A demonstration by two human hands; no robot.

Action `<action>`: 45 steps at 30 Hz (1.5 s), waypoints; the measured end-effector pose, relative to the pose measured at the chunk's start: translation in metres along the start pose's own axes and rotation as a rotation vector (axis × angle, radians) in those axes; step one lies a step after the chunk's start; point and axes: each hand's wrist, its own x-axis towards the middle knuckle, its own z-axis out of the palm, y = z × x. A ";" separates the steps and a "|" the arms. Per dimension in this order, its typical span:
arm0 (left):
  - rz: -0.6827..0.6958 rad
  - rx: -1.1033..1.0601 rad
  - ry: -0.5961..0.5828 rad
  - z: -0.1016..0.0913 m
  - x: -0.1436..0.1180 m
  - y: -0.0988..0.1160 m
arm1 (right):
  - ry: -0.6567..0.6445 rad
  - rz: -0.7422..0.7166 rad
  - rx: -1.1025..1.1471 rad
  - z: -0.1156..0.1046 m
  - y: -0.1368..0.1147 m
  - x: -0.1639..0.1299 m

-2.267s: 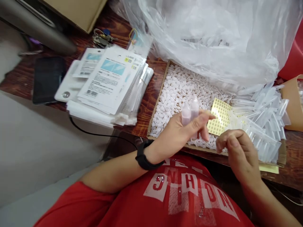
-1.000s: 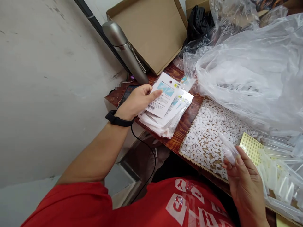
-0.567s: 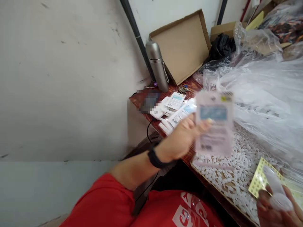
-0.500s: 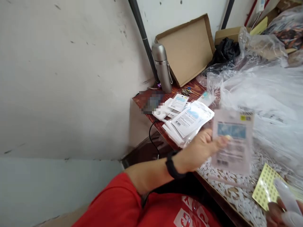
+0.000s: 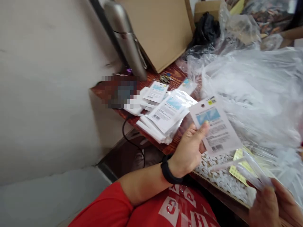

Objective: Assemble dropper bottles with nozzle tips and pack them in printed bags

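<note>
Desk (image 5: 176, 75) of dark wood, seemingly cluttered, abuts pale wall (image 5: 47, 94).

- the stack of packet cards (image 5: 163, 118) lies on the table (image 5: 176, 74), left of the cardboard tray (image 5: 219, 178).
- the flask (image 5: 126, 37) stands behind the stack, with the keys (image 5: 165, 77) just beside its base.
- the open cardboard box (image 5: 158, 28) leans right of the flask.
- the plastic bag (image 5: 255, 91) lies behind the tray and over it.
- the sticker sheet (image 5: 238, 167) lies in the tray.
</note>
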 end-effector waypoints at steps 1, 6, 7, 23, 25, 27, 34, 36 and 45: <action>0.003 0.003 0.012 0.000 0.001 0.000 | 0.107 -0.033 -0.013 0.009 -0.005 -0.003; -0.019 0.038 0.042 0.006 0.004 -0.003 | 0.159 0.043 -0.011 0.015 -0.005 0.001; -0.024 0.042 0.043 0.007 0.003 -0.004 | 0.122 0.023 -0.034 0.012 -0.003 0.003; -0.094 0.228 0.023 0.022 -0.016 -0.058 | 0.011 -0.613 -0.248 0.023 0.003 0.010; -0.115 0.238 0.039 0.021 -0.017 -0.063 | -0.068 -0.513 -0.202 0.024 0.001 0.008; -0.116 0.233 0.070 0.018 -0.016 -0.065 | -0.218 -0.357 -0.158 0.019 0.000 0.007; -0.233 0.187 0.152 0.010 -0.006 -0.054 | -0.453 -0.667 -0.405 -0.002 0.003 0.014; -0.264 0.188 0.135 0.009 -0.006 -0.052 | -0.403 -0.804 -0.471 -0.003 0.006 0.020; -0.350 0.196 0.054 0.010 -0.017 -0.065 | -0.309 -0.859 -0.574 0.020 -0.001 0.029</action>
